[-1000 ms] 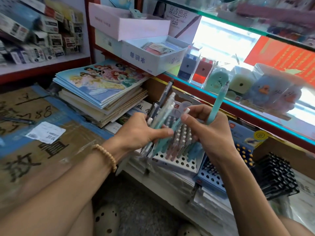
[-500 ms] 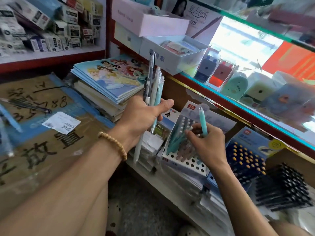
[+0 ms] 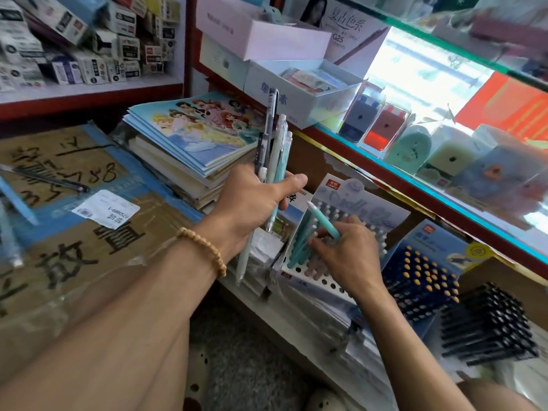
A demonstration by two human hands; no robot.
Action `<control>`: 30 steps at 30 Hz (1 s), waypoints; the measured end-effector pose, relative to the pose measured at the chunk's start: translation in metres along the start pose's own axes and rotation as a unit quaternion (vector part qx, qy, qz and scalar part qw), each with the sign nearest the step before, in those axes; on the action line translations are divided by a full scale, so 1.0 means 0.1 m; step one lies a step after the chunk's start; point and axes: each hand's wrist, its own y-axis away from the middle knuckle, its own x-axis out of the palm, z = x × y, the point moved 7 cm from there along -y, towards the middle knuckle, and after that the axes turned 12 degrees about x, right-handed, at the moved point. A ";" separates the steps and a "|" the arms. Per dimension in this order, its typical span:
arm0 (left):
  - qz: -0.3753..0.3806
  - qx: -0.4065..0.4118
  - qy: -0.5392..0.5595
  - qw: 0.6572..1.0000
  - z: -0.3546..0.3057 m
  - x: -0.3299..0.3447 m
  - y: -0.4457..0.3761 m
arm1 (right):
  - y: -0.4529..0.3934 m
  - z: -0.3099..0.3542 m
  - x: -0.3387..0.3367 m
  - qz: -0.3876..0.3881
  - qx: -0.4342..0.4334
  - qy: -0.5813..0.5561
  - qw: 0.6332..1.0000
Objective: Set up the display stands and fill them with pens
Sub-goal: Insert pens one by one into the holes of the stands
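Head view, looking down over a shop shelf. Left hand (image 3: 252,203), at centre frame, is clamped around a bundle of pens (image 3: 274,149) that stands nearly upright, with black and pale mint barrels rising toward 12 o'clock and tips hanging below the palm; a beaded bracelet (image 3: 204,250) circles the wrist. Right hand (image 3: 347,256), at 4 o'clock from the left hand and apart from it, pinches a single mint pen (image 3: 324,222) whose cap end tilts toward 11 o'clock, while its fingertips rest among pens already seated in the white perforated display stand (image 3: 305,274). That stand leans back on the shelf, its printed header card (image 3: 361,200) at 12 o'clock of the right hand. At 3 o'clock of the stand sits a dark blue display stand (image 3: 424,286) with yellow-tipped pens, then a block of black pens (image 3: 486,324) farther toward 4 o'clock. At 11 o'clock of the left hand lies a stack of princess-cover notebooks (image 3: 195,129); at 9 o'clock, a taped cardboard carton (image 3: 59,232) with handwriting and a white label (image 3: 106,207). Boxed pencil sharpeners (image 3: 412,143) line the glass shelf at 2 o'clock.
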 end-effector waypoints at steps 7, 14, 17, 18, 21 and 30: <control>0.008 -0.011 -0.020 1.000 0.05 0.03 0.06 | 0.03 0.05 0.01 0.002 0.005 0.052 0.999; 0.081 -0.027 -0.105 0.991 0.07 0.09 0.10 | 0.12 0.16 -0.18 -0.038 -0.045 0.059 0.997; 0.081 -0.033 -0.086 0.992 0.08 0.14 0.13 | 0.12 0.20 -0.25 -0.016 -0.077 0.053 0.996; 0.072 -0.041 -0.071 0.994 0.09 0.15 0.13 | 0.12 0.19 -0.28 0.004 -0.083 0.020 0.996; 0.026 -0.074 -0.016 0.997 0.17 0.12 0.08 | 0.11 0.08 -0.43 0.088 -0.052 -0.161 0.982; 0.045 -0.175 0.086 0.980 0.39 0.29 0.16 | 0.07 -0.26 -0.63 0.140 0.082 -0.594 0.788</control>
